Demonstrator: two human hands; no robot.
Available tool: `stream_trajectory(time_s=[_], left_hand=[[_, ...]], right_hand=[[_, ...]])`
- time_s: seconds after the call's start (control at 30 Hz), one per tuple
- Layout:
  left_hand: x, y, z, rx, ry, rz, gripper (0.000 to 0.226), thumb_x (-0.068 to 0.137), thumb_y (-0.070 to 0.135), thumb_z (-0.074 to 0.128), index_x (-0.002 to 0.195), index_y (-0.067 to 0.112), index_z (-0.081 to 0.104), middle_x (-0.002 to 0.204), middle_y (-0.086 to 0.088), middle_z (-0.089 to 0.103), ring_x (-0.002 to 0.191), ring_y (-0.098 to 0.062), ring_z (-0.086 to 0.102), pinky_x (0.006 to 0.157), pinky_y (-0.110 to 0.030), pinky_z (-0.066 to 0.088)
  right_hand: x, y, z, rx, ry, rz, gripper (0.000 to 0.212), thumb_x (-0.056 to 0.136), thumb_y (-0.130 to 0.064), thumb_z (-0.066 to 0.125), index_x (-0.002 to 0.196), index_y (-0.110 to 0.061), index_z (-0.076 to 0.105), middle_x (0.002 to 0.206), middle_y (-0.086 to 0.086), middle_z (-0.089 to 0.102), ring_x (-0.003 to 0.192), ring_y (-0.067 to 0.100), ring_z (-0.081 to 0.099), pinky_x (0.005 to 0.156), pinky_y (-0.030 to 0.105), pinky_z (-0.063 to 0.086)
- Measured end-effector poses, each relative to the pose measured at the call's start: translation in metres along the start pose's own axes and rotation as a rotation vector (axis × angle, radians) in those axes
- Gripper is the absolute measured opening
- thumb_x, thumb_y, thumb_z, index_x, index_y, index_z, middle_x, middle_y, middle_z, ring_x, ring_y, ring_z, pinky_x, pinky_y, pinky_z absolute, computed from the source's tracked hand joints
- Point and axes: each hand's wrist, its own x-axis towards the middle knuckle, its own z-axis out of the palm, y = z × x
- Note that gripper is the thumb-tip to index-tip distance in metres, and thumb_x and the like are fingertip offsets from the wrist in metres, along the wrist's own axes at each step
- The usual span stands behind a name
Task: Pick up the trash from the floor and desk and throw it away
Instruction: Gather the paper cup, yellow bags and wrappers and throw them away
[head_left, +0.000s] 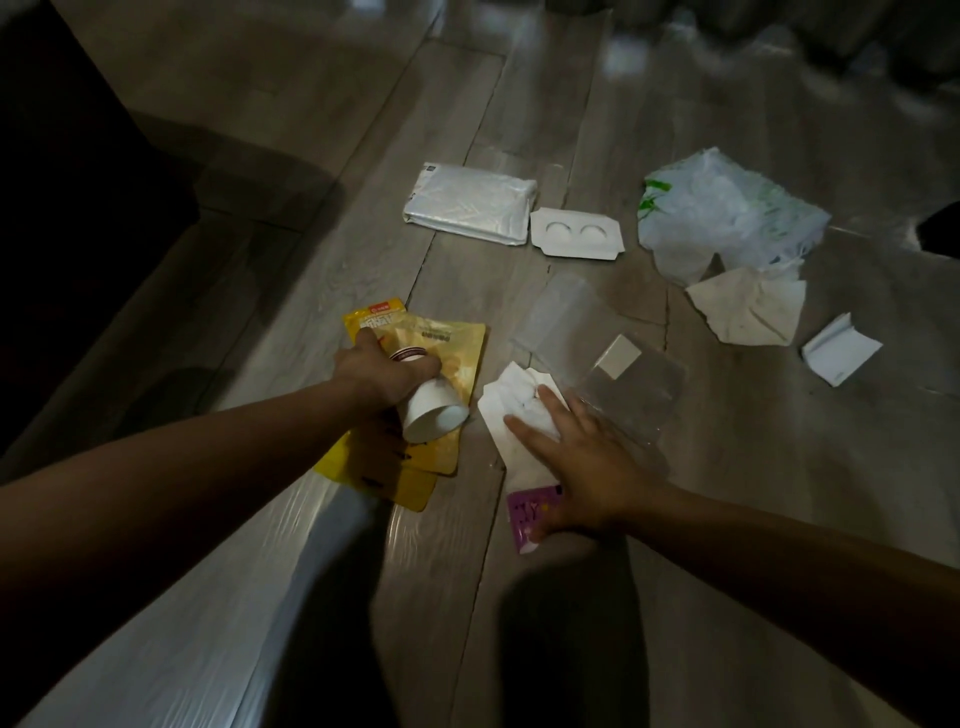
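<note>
Trash lies scattered on a grey wooden floor. My left hand (382, 376) grips a white paper cup (434, 410) together with yellow snack pouches (452, 358), the cup's mouth pointing toward me. To its right, my right hand (582, 460) lies flat with spread fingers on a crumpled white paper (506, 410). Its thumb side touches a purple wrapper (530, 514). A clear plastic sheet (623, 384) with a small white card lies just beyond the fingertips.
Farther off lie a white padded mailer (470, 202), a white cardboard insert with two round dents (574, 234), a crumpled clear plastic bag (727, 213), a dirty tissue (748, 309) and a folded paper scrap (841, 348). Dark furniture (62, 218) stands at the left.
</note>
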Motion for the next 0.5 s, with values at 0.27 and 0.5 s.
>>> stream_trajectory(time_s=[0.27, 0.5], left_hand=[[0.000, -0.001, 0.000, 0.000, -0.015, -0.005, 0.102, 0.065, 0.064, 0.070, 0.144, 0.017, 0.025, 0.141, -0.017, 0.036, 0.125, -0.038, 0.043, 0.100, -0.047, 0.044], [-0.003, 0.002, 0.000, 0.001, -0.007, -0.005, 0.102, 0.067, 0.061, 0.071, 0.145, 0.014, 0.025, 0.140, -0.018, 0.037, 0.124, -0.038, 0.043, 0.101, -0.047, 0.044]], right_hand=[[-0.005, 0.010, -0.014, 0.060, 0.144, 0.057, 0.092, 0.069, -0.078, 0.056, 0.146, -0.042, 0.021, 0.159, -0.002, 0.011, 0.144, 0.026, 0.016, 0.113, 0.049, 0.020], [-0.002, 0.003, -0.019, 0.148, 0.258, 0.058, 0.082, 0.062, -0.067, 0.072, 0.129, -0.030, 0.042, 0.153, -0.001, 0.018, 0.139, 0.024, 0.021, 0.107, 0.044, 0.033]])
